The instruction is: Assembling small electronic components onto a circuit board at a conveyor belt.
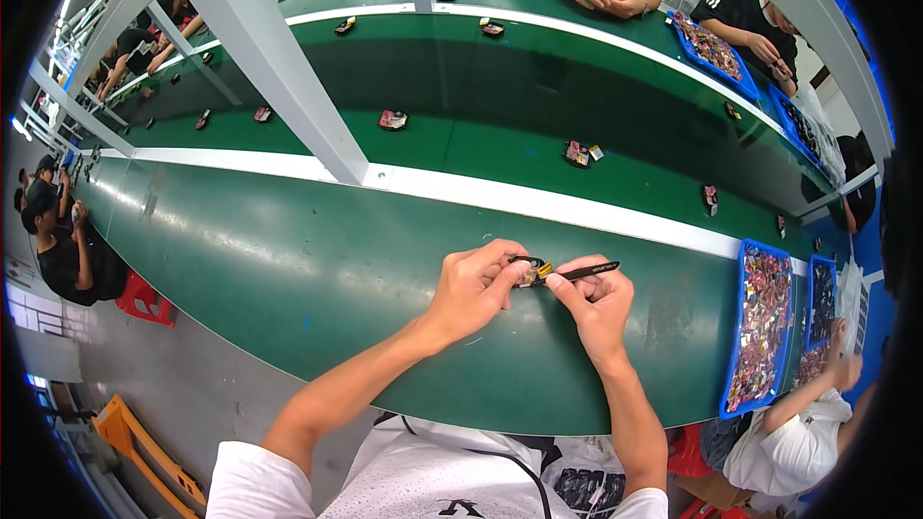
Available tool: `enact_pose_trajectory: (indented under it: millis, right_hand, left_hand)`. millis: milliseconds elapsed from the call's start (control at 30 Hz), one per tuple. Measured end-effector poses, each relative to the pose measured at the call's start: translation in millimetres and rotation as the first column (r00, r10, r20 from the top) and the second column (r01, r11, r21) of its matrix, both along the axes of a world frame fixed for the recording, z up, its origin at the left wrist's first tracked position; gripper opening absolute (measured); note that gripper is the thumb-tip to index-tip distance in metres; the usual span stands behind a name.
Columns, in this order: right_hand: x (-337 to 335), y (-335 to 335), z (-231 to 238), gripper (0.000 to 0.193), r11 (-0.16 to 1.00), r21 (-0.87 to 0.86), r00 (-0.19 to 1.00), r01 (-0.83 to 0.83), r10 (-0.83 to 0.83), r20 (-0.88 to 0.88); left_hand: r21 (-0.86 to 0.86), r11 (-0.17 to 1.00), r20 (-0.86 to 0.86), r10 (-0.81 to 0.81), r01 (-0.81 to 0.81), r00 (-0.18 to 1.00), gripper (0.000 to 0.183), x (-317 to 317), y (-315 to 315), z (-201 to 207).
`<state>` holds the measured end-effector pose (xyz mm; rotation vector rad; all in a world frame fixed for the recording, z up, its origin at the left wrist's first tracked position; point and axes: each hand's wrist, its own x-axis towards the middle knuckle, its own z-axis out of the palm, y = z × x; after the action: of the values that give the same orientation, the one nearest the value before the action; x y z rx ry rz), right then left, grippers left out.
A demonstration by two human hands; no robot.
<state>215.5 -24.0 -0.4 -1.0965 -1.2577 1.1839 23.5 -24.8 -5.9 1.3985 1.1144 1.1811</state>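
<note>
Over the green worktop (385, 259), my left hand (473, 286) pinches a small black-rimmed part (525, 263) between thumb and fingers. A small yellow piece (544, 270) shows at that part's right side. My right hand (598, 308) grips black tweezers (593, 270), whose handle end points to the right. The tweezer tips meet the part near the yellow piece; whether they are closed on it is too small to tell. Both hands are close together, and my fingers hide some of the part.
Beyond a white rail (538, 210) runs a green conveyor belt (481, 149) carrying several small black-and-red parts (577, 154). A blue tray (760, 327) full of small pieces stands at right. A grey post (279, 67) rises at left. Co-workers sit around, one nearby (793, 442) at right.
</note>
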Motion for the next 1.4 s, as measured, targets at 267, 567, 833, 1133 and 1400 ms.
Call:
enact_pose_trajectory:
  millis: [267, 567, 833, 1133, 1400]
  right_hand:
    - [0, -1, -2, 0.010, 1.000, -0.006, 1.000, 0.013, -0.013, -0.017]
    - [3, 0, -1, 0.010, 0.999, -0.034, 0.998, -0.014, 0.012, -0.066]
    - [4, -1, 3, 0.012, 0.999, -0.010, 0.995, -0.043, 0.042, -0.094]
    - [-4, -10, 4, 0.010, 0.937, 0.345, 0.977, 0.061, -0.126, 0.169]
    - [-4, -11, 3, 0.011, 0.932, 0.356, 0.970, 0.067, -0.144, 0.196]
  left_hand:
    - [0.027, 0.999, -0.034, 0.028, -0.027, 0.999, 0.015, 1, -2, 1]
    - [-0.098, 0.995, 0.065, -0.005, 0.012, 0.998, 0.015, -2, 3, 4]
    - [-0.282, 0.931, 0.318, -0.139, 0.233, 0.938, 0.026, -12, 10, -2]
    - [-0.259, 0.922, 0.401, -0.168, 0.287, 0.901, 0.030, -12, 10, 0]
    - [-0.243, 0.937, 0.394, -0.140, 0.250, 0.908, 0.031, -10, 9, 0]
